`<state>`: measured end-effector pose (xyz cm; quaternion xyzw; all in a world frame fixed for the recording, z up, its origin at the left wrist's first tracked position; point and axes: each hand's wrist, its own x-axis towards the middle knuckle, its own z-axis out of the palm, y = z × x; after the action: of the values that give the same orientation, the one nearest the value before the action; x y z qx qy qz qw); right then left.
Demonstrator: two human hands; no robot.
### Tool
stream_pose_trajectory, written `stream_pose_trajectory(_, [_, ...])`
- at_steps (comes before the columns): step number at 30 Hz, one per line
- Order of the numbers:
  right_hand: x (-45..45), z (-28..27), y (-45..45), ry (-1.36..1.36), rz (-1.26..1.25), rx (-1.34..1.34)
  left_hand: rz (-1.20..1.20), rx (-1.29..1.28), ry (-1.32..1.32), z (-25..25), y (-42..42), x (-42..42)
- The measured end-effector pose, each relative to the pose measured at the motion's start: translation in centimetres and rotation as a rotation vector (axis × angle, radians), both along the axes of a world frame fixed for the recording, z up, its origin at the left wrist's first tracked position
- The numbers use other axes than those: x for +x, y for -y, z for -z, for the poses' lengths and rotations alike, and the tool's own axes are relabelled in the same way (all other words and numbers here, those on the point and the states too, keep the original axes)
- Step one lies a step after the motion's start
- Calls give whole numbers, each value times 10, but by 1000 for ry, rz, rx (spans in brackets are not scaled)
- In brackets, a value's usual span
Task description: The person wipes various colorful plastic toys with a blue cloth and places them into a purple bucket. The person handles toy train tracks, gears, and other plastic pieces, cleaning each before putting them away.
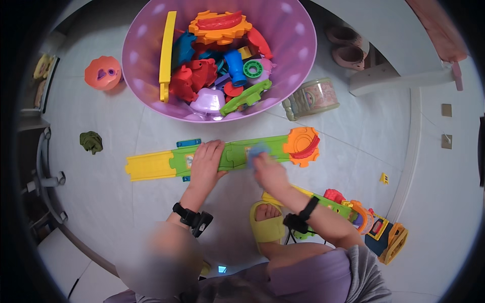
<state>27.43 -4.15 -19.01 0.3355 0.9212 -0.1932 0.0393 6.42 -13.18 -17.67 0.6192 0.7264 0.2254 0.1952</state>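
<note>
A toy track of joined plastic pieces lies across the floor, with a yellow track piece (151, 166) at its left end, green track pieces (237, 153) in the middle and an orange gear-edged piece (302, 146) with a red curved part at the right end. My left hand (206, 157) rests flat on the green part, fingers together. My right hand (269, 172) is blurred and holds a blue cloth (259, 152) against the green surface near a sticker. Blue side pieces (188, 142) show at the track's edges by my left hand.
A purple tub (219, 116) of plastic toy parts stands beyond the track. An orange bowl (103, 73), a dark green crumpled cloth (91, 142) and a clear container (312, 98) lie around it. More assembled track (333, 204) sits at my right, beside my slippered foot (268, 221).
</note>
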Motion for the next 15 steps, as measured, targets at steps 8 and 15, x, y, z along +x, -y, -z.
stream_pose_trajectory(8, [65, -28, -44, 81, 159, -39, 77, -15, 69, 8, 4, -3])
stream_pose_trajectory(15, [6, -102, -56, -224, 218, -288, -4, -212, -44, -26, 29, -49])
